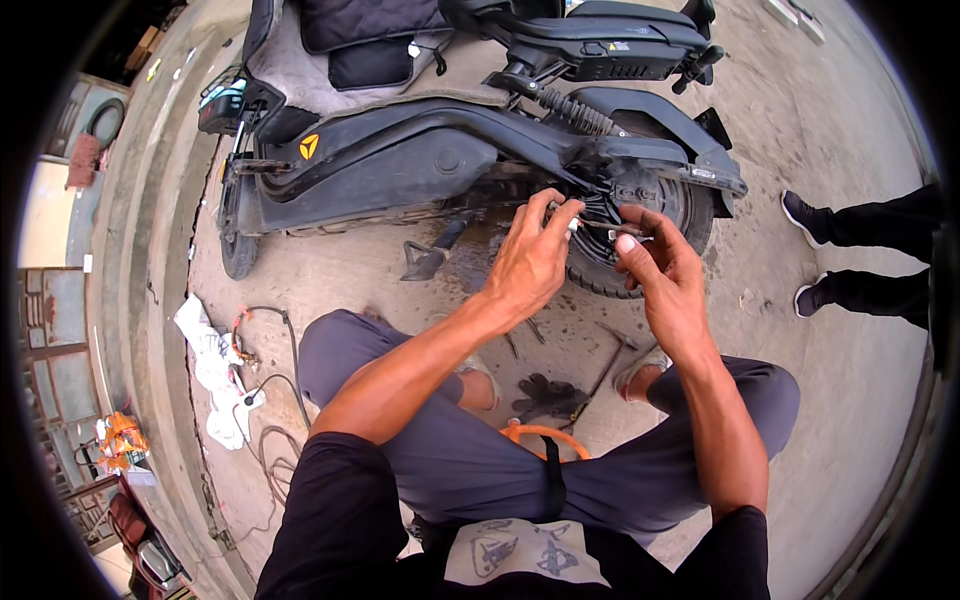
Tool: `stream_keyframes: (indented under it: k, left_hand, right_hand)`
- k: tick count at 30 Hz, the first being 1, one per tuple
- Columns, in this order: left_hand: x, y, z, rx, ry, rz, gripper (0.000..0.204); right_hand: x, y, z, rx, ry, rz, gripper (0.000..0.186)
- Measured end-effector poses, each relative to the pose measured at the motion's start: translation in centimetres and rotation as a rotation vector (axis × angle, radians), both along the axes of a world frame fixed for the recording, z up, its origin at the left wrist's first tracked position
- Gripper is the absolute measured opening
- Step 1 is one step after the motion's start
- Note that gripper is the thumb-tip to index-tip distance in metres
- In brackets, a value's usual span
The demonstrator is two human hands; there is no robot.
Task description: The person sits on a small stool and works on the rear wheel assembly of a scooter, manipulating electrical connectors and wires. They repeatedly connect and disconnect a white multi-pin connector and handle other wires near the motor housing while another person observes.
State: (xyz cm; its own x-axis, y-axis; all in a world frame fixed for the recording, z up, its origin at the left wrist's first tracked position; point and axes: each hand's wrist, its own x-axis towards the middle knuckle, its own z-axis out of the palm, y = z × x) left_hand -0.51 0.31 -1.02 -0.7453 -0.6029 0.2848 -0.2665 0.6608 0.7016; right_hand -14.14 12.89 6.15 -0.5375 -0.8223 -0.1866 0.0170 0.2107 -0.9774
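Note:
A black electric scooter (400, 170) stands side-on in front of me, its rear wheel (690, 210) to the right. My left hand (530, 250) is closed in a pinch beside that wheel, with a small white connector (573, 225) at its fingertips. Opposite it, my right hand (665, 275) pinches a thin wire (630, 230) between thumb and fingers; a small pale piece shows by the thumb. Dark cables run between both hands and the wheel hub. The fingers partly hide how the wire and connector meet.
Between my feet lie a dark glove (550, 396) and a long-handled tool (605, 368). I sit over an orange stool (515, 430). White cloth (210, 365) and loose cables (275, 450) lie at left. Another person's legs (880, 240) stand at right.

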Motion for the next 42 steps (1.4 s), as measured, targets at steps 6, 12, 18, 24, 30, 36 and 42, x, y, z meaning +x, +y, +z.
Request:
stream_keyframes:
  k: [6,12,18,24,30,36,42]
  left_hand:
    - [0.1,-0.1,-0.3,-0.009,-0.007,-0.004,0.039]
    - [0.1,0.0,0.0,0.015,0.003,-0.014,0.041]
    - [-0.1,-0.2,-0.2,-0.020,0.012,0.001,0.042]
    - [-0.1,-0.7,0.1,0.020,0.051,0.017,0.046]
    - [0.0,-0.8,0.3,0.039,0.060,0.009,0.050]
    - [-0.1,-0.9,0.1,0.036,0.056,0.038,0.047]
    - [-0.3,-1.2,-0.1,0.076,0.073,0.050,0.047]
  right_hand:
    - [-0.1,-0.1,0.0,0.010,0.028,0.034,0.034]
    - [0.0,-0.2,-0.1,-0.002,0.017,0.045,0.032]
    - [-0.3,-0.3,-0.3,-0.018,0.008,0.050,0.033]
    - [-0.4,-0.6,-0.1,-0.059,-0.032,0.030,0.031]
    - [-0.6,-0.7,-0.1,-0.062,-0.027,0.007,0.030]
    - [-0.9,-0.8,-0.5,-0.095,-0.034,-0.006,0.029]
    - [-1.1,-1.1,-0.9,-0.109,-0.041,-0.024,0.029]
